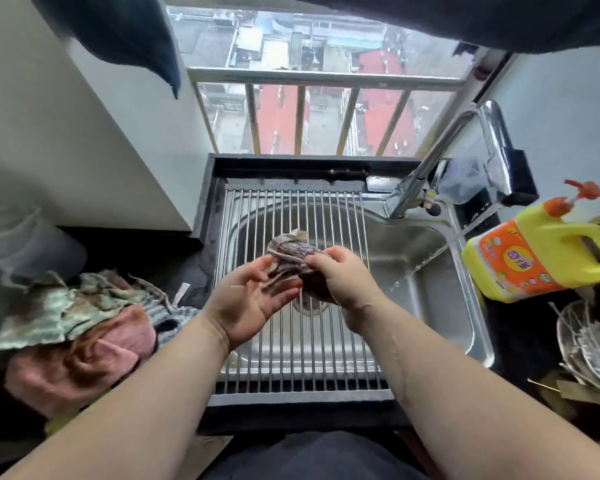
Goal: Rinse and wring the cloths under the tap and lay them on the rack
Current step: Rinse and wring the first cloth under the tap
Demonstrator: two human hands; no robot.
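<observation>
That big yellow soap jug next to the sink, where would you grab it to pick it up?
By its built-in handle. The yellow jug lies tilted at the sink's right edge, and the handle loop with its dark opening faces up toward the camera, so a hand coming from above could hook fingers through it. The orange pump looks too thin to carry by.

The steel roll-up rack (291, 216) of thin rods and the stainless sink basin (426, 278) look smooth and shiny. The chrome tap (430, 168) gleams. The yellow plastic detergent jug (548, 251) is glossy. The pink terry cloth (84, 355) looks soft and matt.
</observation>
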